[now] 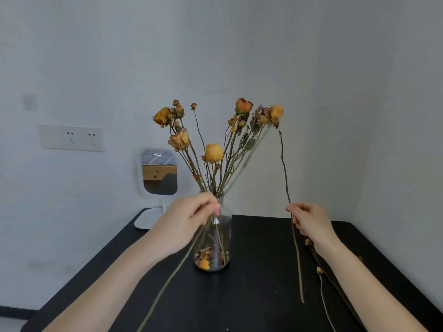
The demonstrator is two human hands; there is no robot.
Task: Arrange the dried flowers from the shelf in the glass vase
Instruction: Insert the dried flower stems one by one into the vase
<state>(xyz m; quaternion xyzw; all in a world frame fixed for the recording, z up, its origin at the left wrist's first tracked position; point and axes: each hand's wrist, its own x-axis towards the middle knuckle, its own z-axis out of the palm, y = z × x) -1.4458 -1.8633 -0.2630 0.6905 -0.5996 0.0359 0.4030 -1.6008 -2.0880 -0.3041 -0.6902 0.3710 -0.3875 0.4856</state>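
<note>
A clear glass vase (223,236) stands on the black table (259,295), holding several dried orange roses (214,152) with fallen petals at its bottom. My left hand (191,216) is in front of the vase neck, fingers closed on a long dried stem (167,281) that slants from lower left up to a blurred orange bloom at upper right. My right hand (309,219), to the right of the vase, pinches another dried stem (285,173) held nearly upright, its lower end hanging above the table.
More dried stems (322,281) lie on the table under my right forearm. A small white-framed mirror (158,173) on a stand sits at the table's back left corner. A wall socket plate (71,138) is on the left wall. Walls close in behind and right.
</note>
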